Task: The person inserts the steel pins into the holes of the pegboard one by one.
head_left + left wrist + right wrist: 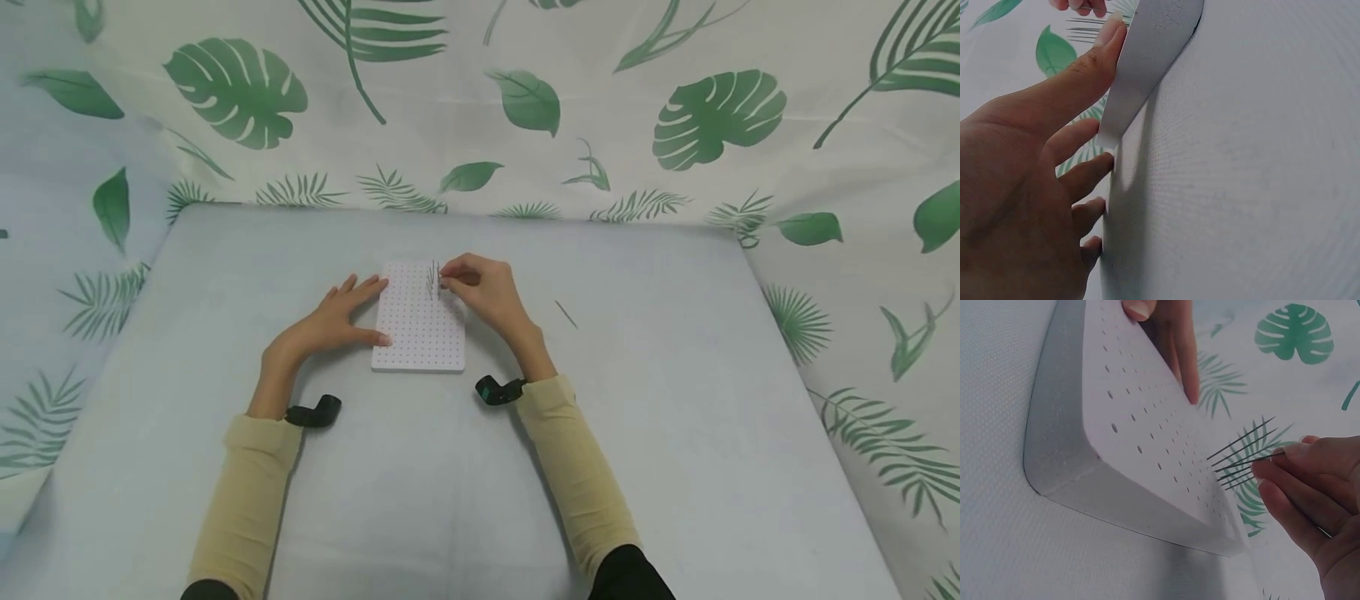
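Note:
A white board (417, 337) with rows of small holes lies flat on the table. My left hand (324, 325) rests along its left side, thumb on the near left part of the top and fingers spread toward the far left edge. Several thin dark metal pins (1242, 437) stand up from holes near the far right of the board. There, my right hand (489, 292) pinches a thin metal pin (1266, 459) between thumb and forefinger. In the right wrist view its lower end is down at the board, among the standing pins.
A loose thin pin (566, 314) lies on the white table (675, 400) to the right of my right hand. Behind and beside the table hangs a white cloth (585, 108) with green leaf prints. Black wrist cameras (318, 412) stick inward from both wrists.

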`<state>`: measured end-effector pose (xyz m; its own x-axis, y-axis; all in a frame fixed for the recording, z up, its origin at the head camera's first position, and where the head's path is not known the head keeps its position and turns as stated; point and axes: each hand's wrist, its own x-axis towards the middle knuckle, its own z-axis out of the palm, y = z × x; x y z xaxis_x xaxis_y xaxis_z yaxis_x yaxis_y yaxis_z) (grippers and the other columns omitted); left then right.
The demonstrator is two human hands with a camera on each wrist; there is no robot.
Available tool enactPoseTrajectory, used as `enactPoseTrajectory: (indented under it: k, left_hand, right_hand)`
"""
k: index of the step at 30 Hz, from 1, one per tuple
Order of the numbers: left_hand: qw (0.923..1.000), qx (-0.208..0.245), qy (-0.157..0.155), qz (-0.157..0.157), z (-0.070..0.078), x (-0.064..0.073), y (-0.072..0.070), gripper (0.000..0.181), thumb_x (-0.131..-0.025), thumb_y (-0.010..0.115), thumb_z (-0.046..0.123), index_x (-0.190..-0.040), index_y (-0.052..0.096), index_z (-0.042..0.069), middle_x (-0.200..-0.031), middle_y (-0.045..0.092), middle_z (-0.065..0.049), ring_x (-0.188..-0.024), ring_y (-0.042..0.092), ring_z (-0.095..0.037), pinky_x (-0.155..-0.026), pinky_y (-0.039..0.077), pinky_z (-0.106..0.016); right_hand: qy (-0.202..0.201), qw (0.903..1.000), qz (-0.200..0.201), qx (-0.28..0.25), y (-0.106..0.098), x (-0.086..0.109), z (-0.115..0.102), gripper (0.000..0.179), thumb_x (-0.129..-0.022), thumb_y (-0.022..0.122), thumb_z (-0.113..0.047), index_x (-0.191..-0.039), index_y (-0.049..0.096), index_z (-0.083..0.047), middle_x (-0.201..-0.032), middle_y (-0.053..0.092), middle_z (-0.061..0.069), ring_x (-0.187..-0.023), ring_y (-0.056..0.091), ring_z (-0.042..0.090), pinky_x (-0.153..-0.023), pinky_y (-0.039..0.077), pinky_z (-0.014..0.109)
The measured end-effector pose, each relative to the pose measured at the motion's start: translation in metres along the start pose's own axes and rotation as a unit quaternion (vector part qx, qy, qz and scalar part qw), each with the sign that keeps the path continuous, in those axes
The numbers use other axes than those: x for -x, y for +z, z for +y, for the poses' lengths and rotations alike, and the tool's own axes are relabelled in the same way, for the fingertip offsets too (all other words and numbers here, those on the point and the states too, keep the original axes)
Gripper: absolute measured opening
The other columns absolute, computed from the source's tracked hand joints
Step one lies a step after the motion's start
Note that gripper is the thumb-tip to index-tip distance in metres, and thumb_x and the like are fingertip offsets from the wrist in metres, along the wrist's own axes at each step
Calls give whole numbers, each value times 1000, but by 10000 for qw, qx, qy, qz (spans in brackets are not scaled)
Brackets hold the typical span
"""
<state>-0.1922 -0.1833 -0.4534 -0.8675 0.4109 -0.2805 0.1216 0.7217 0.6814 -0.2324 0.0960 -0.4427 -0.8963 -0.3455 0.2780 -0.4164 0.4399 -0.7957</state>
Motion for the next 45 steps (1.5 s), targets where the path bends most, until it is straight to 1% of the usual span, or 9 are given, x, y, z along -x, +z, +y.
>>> enactPoseTrajectory:
  k: [5,12,21,25,38,45]
  left_hand:
    - [10000,-46,-30,-4,2,0,1,99,-89,79,38,-165,21,12,-173,11,-15,-160,-8,-41,-128,-7,-59]
    - [10000,-37,-29,-15,3,0,1,100,-90,78,41,-166,20,13,-174,10,-14,-160,-8,-40,-128,-7,-59]
    - [10000,-33,-37,-22,2,-1,0,100,-89,79,41,-166,20,14,-174,10,-12,-160,-9,-39,-128,-7,-60]
    - [10000,-31,-21,-6,2,0,0,100,-89,78,42,-166,20,13,-174,10,-14,-159,-9,-41,-128,-7,-61]
    - [10000,-60,-10,6,7,2,-2,99,-90,78,41,-166,20,13,-174,10,-14,-160,-9,-40,-128,-7,-60]
    - [10000,-47,-21,-11,5,1,0,99,-90,78,41,-166,20,13,-174,10,-14,-160,-9,-40,-128,-7,-60]
  right_hand:
    - [-76,10000,-62,3,0,1,1,12,-92,76,-3,-104,75,-1,-102,79,13,-91,77,24,-84,62,26]
    - [-63,9999,32,128,-1,1,1,12,-91,76,-3,-103,75,-1,-102,79,13,-90,77,24,-83,62,26]
    - [-97,9996,-127,251,2,0,2,11,-92,76,-4,-103,75,-2,-102,79,12,-92,77,22,-85,62,26]
    - [-49,9993,-203,318,4,1,1,11,-93,75,-6,-104,75,-3,-103,79,11,-92,76,21,-85,61,26]
    - [-125,9986,-244,459,6,1,1,11,-93,75,-5,-104,76,-3,-103,79,10,-92,76,21,-85,61,26]
    - [8,9984,-312,470,6,2,0,13,-93,75,-7,-106,77,-2,-104,79,12,-93,76,23,-85,61,28]
